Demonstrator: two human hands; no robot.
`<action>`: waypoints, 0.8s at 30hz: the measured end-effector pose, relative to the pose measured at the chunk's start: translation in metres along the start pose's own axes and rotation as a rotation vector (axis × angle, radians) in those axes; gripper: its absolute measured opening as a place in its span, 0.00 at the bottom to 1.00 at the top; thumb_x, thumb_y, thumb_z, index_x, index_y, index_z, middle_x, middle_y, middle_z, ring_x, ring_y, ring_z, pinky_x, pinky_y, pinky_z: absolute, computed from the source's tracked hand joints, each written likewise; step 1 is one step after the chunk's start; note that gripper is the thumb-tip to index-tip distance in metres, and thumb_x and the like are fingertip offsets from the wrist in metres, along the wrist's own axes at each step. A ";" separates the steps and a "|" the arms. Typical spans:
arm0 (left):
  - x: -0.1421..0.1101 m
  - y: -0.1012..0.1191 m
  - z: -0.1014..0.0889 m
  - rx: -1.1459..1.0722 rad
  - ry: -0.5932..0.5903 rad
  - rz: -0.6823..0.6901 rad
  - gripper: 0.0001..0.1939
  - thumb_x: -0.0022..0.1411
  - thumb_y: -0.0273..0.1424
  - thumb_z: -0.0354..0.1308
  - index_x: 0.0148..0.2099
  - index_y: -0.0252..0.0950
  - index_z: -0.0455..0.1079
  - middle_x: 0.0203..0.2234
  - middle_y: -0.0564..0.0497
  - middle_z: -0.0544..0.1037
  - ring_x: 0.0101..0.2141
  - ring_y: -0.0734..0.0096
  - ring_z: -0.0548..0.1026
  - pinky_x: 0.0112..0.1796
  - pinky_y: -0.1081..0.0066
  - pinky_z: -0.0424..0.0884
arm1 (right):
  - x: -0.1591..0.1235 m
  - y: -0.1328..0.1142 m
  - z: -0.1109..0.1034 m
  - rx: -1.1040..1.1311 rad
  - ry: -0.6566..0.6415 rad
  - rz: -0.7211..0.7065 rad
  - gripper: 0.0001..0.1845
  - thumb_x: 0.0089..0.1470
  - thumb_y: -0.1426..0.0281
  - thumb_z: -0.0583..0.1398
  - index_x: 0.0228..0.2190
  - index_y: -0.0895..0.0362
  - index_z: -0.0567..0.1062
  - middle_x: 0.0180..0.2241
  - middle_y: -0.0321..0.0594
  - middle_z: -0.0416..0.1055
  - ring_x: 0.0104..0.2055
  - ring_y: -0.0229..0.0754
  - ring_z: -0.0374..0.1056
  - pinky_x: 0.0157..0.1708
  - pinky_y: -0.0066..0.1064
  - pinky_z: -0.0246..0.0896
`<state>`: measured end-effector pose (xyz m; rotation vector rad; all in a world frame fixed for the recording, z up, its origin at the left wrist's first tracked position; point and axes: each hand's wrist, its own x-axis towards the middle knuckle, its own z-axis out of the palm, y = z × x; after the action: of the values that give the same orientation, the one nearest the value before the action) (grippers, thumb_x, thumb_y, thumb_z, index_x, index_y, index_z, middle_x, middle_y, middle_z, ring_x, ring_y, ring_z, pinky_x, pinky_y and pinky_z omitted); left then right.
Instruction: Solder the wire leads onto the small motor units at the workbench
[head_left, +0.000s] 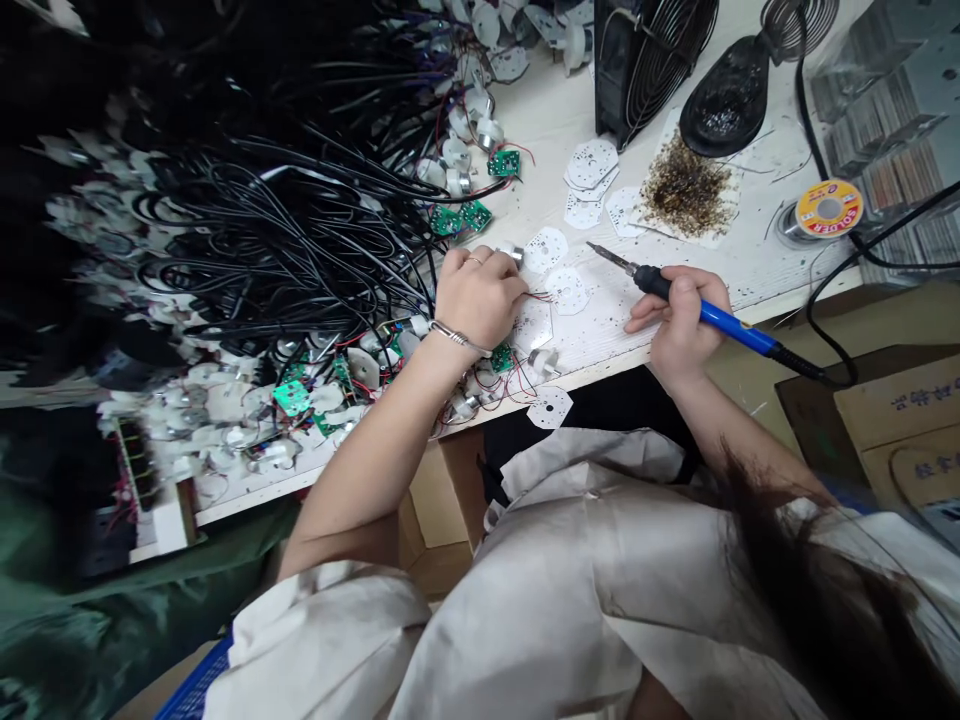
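Observation:
My right hand (pixel 686 315) grips a soldering iron (pixel 739 328) with a blue handle. Its metal tip points left, in the air over the bench, near the white octagonal circuit boards. My left hand (pixel 481 298) has its fingers curled down at the bench, closed around thin wires (pixel 538 295) whose ends stick out toward a white board (pixel 568 290). Beside its fingers another white board (pixel 546 249) lies next to a small motor (pixel 512 254), partly covered by the hand. A further board (pixel 534 327) lies just below the fingertips.
A heap of black cables (pixel 300 220) with motors and green circuit boards (pixel 291 397) fills the left. Stacked white boards (pixel 591 165), a black fan (pixel 652 70), a soldering-iron stand (pixel 726 105), brown residue (pixel 688 188) and a solder spool (pixel 829 208) stand at the back right. A cardboard box (pixel 904 420) is right.

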<state>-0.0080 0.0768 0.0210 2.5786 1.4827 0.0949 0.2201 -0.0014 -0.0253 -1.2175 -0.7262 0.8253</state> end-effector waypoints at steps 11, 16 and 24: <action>-0.054 -0.051 -0.060 -0.406 0.035 0.176 0.14 0.72 0.38 0.56 0.43 0.39 0.81 0.39 0.48 0.86 0.40 0.66 0.83 0.45 0.67 0.76 | -0.002 0.004 -0.003 -0.018 -0.089 -0.083 0.20 0.62 0.50 0.64 0.44 0.52 0.74 0.27 0.29 0.81 0.22 0.36 0.78 0.26 0.27 0.75; -0.091 -0.044 -0.067 0.103 -0.002 0.328 0.16 0.77 0.33 0.51 0.51 0.42 0.81 0.49 0.50 0.86 0.46 0.60 0.83 0.47 0.58 0.74 | 0.002 -0.001 0.000 -0.170 -0.388 -0.222 0.18 0.64 0.57 0.64 0.52 0.49 0.77 0.46 0.40 0.84 0.46 0.45 0.84 0.51 0.40 0.81; -0.070 -0.008 -0.065 0.169 -0.037 0.239 0.20 0.73 0.27 0.47 0.56 0.38 0.79 0.50 0.47 0.84 0.48 0.58 0.81 0.48 0.58 0.75 | 0.045 -0.002 0.047 -0.681 -0.768 -0.518 0.18 0.69 0.63 0.53 0.55 0.50 0.75 0.54 0.46 0.78 0.55 0.52 0.76 0.57 0.49 0.75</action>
<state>-0.0593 0.0280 0.0858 2.8665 1.2128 -0.0518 0.2045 0.0600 -0.0123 -1.1861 -1.9783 0.6020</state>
